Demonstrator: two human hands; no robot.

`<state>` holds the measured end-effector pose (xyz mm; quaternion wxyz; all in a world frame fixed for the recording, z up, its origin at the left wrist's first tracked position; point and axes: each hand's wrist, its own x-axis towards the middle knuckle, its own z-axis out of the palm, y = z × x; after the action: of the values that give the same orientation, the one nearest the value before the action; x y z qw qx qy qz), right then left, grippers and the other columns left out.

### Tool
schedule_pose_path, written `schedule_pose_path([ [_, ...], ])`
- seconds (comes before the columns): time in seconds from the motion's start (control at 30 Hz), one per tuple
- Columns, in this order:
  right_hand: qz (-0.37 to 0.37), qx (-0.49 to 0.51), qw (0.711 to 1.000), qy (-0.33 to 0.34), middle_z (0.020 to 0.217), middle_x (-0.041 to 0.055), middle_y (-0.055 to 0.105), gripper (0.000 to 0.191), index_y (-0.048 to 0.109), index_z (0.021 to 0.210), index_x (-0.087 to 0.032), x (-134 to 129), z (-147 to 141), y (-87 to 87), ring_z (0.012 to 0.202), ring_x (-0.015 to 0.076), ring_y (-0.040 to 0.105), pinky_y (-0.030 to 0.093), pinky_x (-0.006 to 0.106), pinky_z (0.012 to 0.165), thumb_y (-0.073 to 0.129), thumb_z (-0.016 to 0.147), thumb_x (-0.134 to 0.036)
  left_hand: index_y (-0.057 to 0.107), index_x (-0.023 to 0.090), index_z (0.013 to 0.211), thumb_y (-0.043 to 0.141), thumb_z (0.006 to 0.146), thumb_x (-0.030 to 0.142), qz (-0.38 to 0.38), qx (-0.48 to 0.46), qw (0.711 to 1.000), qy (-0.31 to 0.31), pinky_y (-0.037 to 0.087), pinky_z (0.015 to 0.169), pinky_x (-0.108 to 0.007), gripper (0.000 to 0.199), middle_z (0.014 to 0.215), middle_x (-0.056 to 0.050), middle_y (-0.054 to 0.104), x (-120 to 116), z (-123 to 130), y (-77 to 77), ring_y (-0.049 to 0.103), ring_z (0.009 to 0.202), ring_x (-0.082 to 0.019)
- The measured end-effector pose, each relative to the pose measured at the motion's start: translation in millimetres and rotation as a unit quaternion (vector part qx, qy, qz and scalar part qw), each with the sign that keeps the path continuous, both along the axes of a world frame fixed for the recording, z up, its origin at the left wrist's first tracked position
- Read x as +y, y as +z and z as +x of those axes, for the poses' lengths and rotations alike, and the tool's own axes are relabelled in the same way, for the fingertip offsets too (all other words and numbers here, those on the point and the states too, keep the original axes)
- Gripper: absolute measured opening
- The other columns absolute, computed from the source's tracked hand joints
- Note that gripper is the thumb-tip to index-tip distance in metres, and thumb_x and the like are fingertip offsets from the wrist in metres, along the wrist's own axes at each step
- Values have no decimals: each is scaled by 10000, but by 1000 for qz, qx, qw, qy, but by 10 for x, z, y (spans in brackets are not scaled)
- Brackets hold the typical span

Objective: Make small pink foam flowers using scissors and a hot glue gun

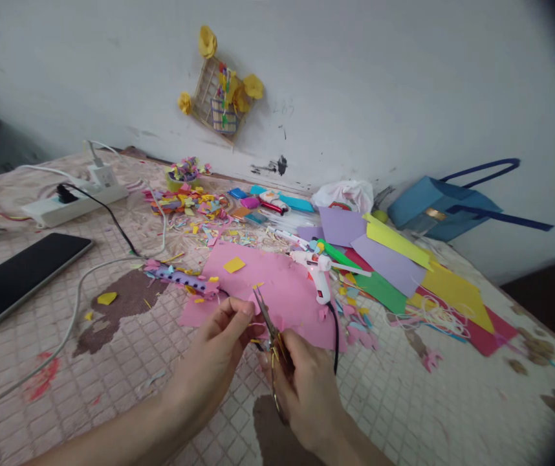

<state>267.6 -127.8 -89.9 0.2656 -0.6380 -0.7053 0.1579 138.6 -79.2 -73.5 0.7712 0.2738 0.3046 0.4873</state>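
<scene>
My right hand (306,382) is closed round the handles of a pair of scissors (272,327), whose blades point up and away. Left of the blades, my left hand (226,333) pinches a small pink piece (257,310) between thumb and fingers, close to the blades. Both hands are over the near edge of a large pink sheet (277,272). On that sheet lie a yellow square (233,265) and, at its right, a white glue gun (320,275). A purple decorated strip (180,277) lies by the sheet's left side.
A phone (25,275), white power strip (76,204) and cables are at the left. Colored paper scraps (190,200) and a small green pot (183,181) stand behind. Stacked colored sheets (389,262), white string (433,317) and a blue bag (442,207) are at the right.
</scene>
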Motion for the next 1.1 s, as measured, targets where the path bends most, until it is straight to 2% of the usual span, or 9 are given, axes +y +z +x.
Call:
schedule_pose_path([
  [0.5, -14, 19, 1000, 6, 583, -18, 478, 209, 399, 695, -196, 14, 10, -11, 521, 139, 446, 233, 258, 509, 448, 869, -300, 546, 175, 683, 608, 811, 236, -5, -16, 1000, -2, 407, 747, -260, 155, 725, 24, 551, 18, 2, 6, 508, 731, -121],
  [0.67, -38, 79, 996, -1, 579, -30, 448, 239, 403, 673, -192, 11, 3, -18, 514, 119, 393, 239, 247, 500, 465, 863, -324, 564, 172, 674, 609, 811, 244, 5, -8, 1000, 3, 414, 737, -254, 161, 720, 23, 552, 23, -4, -17, 503, 722, -117],
  [0.77, -84, 197, 977, 6, 555, -49, 389, 292, 405, 659, -192, 25, -3, 10, 501, 104, 350, 249, 231, 475, 456, 869, -388, 580, 173, 682, 607, 812, 257, 16, 14, 1000, 0, 411, 735, -261, 156, 735, 17, 559, 21, -13, -32, 505, 725, -122],
  [0.9, -124, 366, 922, -5, 525, -66, 323, 389, 382, 624, -195, 50, 22, 71, 471, 89, 325, 263, 217, 447, 416, 870, -495, 586, 167, 673, 599, 814, 295, 30, 81, 996, -39, 402, 778, -311, 190, 733, -8, 578, 12, -29, -44, 525, 757, -159],
  [1.0, -125, 417, 900, -12, 510, -70, 336, 382, 411, 642, -187, 68, 62, 91, 455, 81, 316, 259, 209, 433, 441, 867, -494, 591, 172, 697, 574, 828, 323, 64, 135, 987, -61, 393, 759, -311, 201, 735, -14, 589, 15, -48, -65, 525, 752, -165],
  [1.1, -110, 436, 893, -18, 512, -70, 365, 322, 458, 681, -176, 84, 97, 92, 461, 79, 319, 248, 203, 427, 524, 840, -448, 589, 175, 700, 568, 826, 338, 102, 209, 969, -82, 385, 703, -287, 206, 701, -4, 577, 23, -72, -62, 511, 712, -160],
])
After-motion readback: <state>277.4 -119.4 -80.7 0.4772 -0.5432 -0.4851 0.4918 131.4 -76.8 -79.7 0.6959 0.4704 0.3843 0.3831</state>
